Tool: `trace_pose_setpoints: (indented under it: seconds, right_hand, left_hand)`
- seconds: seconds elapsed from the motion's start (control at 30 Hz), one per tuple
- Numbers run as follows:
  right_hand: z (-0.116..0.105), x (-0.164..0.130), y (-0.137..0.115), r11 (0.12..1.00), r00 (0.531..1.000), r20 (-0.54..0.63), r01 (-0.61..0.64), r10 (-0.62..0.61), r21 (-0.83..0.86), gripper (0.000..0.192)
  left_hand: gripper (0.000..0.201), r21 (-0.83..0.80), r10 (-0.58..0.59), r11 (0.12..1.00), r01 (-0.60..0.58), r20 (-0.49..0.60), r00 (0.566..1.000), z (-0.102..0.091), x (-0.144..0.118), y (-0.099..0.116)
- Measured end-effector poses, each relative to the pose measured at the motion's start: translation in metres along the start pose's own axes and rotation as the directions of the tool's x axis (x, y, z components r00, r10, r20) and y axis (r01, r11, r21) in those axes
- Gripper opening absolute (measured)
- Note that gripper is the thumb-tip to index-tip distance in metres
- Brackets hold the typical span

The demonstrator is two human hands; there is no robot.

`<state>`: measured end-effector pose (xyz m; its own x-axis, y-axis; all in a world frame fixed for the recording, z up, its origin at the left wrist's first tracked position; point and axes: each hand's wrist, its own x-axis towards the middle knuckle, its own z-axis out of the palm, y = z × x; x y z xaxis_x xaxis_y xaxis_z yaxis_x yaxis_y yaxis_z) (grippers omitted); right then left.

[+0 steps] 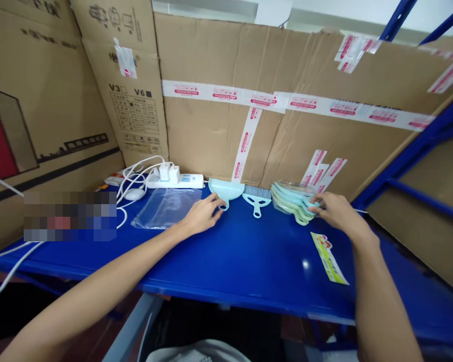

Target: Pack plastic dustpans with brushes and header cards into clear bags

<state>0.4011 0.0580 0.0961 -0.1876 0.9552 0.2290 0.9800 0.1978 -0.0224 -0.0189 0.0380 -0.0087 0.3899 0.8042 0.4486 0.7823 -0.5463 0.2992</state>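
A light blue dustpan (226, 188) lies at the back of the blue table, against the cardboard. My left hand (205, 215) has its fingers closed at the dustpan's short handle. Just right of it lies a small hand brush (256, 199) with grey bristles, its looped handle toward me. Farther right is a stack of pale blue and green dustpans (292, 200), at least partly in clear plastic. My right hand (335, 213) pinches a blue handle at the stack's right side; the fingertips are partly hidden.
A clear plastic bag (166, 207) lies left of my left hand. Behind it sits a white power strip (177, 180) with plugs and tangled white cables. A yellow-green label card (329, 259) rests near my right forearm. Cardboard panels (219, 130) and a blue frame (411, 130) enclose the table.
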Motion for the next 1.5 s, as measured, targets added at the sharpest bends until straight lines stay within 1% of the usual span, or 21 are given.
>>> trace_pose_setpoints:
  seconds: [0.07,0.13,0.17,0.2,0.3,0.33,0.4,0.47,0.57,0.7,0.83,0.93,1.0,1.07,1.1,1.17,1.23,1.3,1.33,1.43,1.5]
  right_hand:
    - [0.004,-0.006,-0.010,1.000,0.991,-0.131,-0.005,0.003,-0.016,0.029]
    - [0.014,-0.013,-0.034,0.999,0.945,-0.324,0.035,-0.044,-0.033,0.036]
    - [0.022,-0.015,-0.049,0.995,0.913,-0.397,0.091,-0.095,-0.028,0.035]
    - [0.031,-0.017,-0.065,0.984,0.898,-0.405,0.180,-0.171,-0.016,0.032]
    - [0.062,-0.014,-0.104,0.899,0.883,-0.172,0.427,-0.437,-0.096,0.032]
    - [0.071,-0.012,-0.111,0.866,0.865,-0.095,0.479,-0.493,-0.143,0.039]
    - [0.085,-0.006,-0.116,0.819,0.839,-0.015,0.526,-0.543,-0.227,0.050]
    - [0.093,-0.002,-0.114,0.796,0.831,0.017,0.538,-0.555,-0.277,0.053]
    - [0.099,0.002,-0.108,0.747,0.804,0.057,0.574,-0.592,-0.334,0.056]
    - [0.098,0.002,-0.111,0.679,0.759,0.061,0.612,-0.648,-0.405,0.050]
    - [0.098,-0.003,-0.117,0.651,0.736,0.063,0.632,-0.674,-0.421,0.042]
    - [0.101,-0.004,-0.117,0.664,0.725,0.064,0.658,-0.686,-0.355,0.043]
    - [0.102,-0.003,-0.116,0.706,0.737,0.014,0.652,-0.675,-0.276,0.042]
    - [0.101,-0.001,-0.115,0.764,0.755,-0.123,0.630,-0.644,-0.136,0.037]
    - [0.098,-0.001,-0.115,0.788,0.762,-0.227,0.615,-0.607,-0.042,0.034]
    - [0.091,-0.001,-0.116,0.810,0.776,-0.442,0.563,-0.451,0.162,0.029]
    - [0.081,-0.004,-0.119,0.798,0.787,-0.566,0.496,-0.246,0.342,0.022]
    - [0.071,-0.008,-0.122,0.762,0.801,-0.585,0.457,-0.128,0.459,0.016]
    - [0.068,-0.011,-0.123,0.736,0.814,-0.568,0.460,-0.125,0.497,0.012]
    - [0.062,-0.018,-0.125,0.665,0.855,-0.473,0.482,-0.214,0.571,0.008]
    - [0.062,-0.020,-0.125,0.666,0.871,-0.408,0.477,-0.273,0.573,0.016]
  left_hand:
    - [0.033,0.077,-0.003,0.997,-0.001,0.054,0.999,0.003,-0.001,0.001]
    - [0.033,0.103,-0.008,0.995,-0.001,0.084,0.996,0.005,-0.001,0.001]
    - [0.032,0.096,-0.011,0.995,0.003,0.086,0.996,0.005,-0.001,0.001]
    - [0.031,0.079,-0.015,0.997,0.009,0.079,0.997,0.005,-0.001,0.000]
    - [0.029,0.005,-0.043,0.999,0.043,0.024,0.999,-0.001,-0.001,0.001]
    - [0.033,-0.012,-0.058,0.998,0.058,0.011,0.998,-0.003,-0.001,0.002]
    - [0.043,-0.026,-0.086,0.996,0.086,0.007,0.996,-0.009,-0.002,0.004]
    - [0.042,-0.020,-0.092,0.996,0.092,0.013,0.996,-0.013,-0.003,0.006]
    - [0.015,-0.025,-0.075,0.997,0.075,0.016,0.997,-0.017,-0.004,0.006]
    - [0.028,-0.036,-0.097,0.994,0.099,0.041,0.994,-0.017,-0.005,0.003]
    - [0.038,-0.038,-0.120,0.992,0.120,0.006,0.993,-0.015,-0.004,-0.005]
    - [0.048,-0.057,-0.112,0.992,0.112,-0.002,0.994,-0.013,-0.003,-0.011]
    - [0.052,-0.048,-0.106,0.993,0.106,-0.008,0.994,-0.013,-0.002,-0.015]
    - [0.056,-0.026,-0.106,0.994,0.106,-0.033,0.994,-0.016,-0.001,-0.018]
    - [0.058,-0.016,-0.110,0.994,0.109,-0.054,0.993,-0.020,0.000,-0.019]
    - [0.063,-0.008,-0.130,0.992,0.129,-0.099,0.987,-0.030,0.003,-0.022]
    - [0.064,-0.010,-0.155,0.988,0.155,-0.126,0.980,-0.044,0.005,-0.025]
    - [0.063,-0.021,-0.161,0.987,0.160,-0.130,0.978,-0.060,0.005,-0.028]
    - [0.061,-0.021,-0.147,0.989,0.146,-0.127,0.981,-0.069,0.004,-0.029]
    - [0.045,-0.001,-0.037,0.999,0.037,-0.108,0.993,-0.096,-0.002,-0.032]
    - [0.036,-0.014,0.075,0.997,-0.076,-0.053,0.996,-0.111,-0.007,-0.033]
